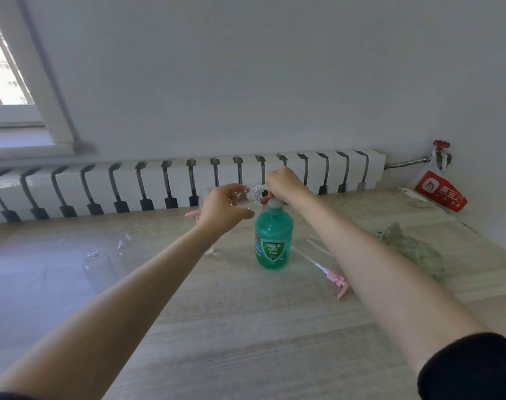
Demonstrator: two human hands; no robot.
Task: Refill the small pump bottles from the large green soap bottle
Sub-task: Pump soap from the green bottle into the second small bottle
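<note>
Soap bottle [273,241] upright on table [246,327], left hand [221,209] gripping small clear bottle [242,199], right hand [286,183] clasping pump [273,202]

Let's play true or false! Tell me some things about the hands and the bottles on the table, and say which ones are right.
1. The green soap bottle stands upright on the table. True.
2. The left hand holds a small clear bottle up by the green bottle's pump. True.
3. The right hand lies flat on the table. False: it is up on top of the green bottle's pump, fingers curled round it.
4. The pink pump is screwed onto a bottle. False: it lies loose on the table, with its tube bare.
5. The clear bottle on the left has a pump on. False: its neck is open.
</note>
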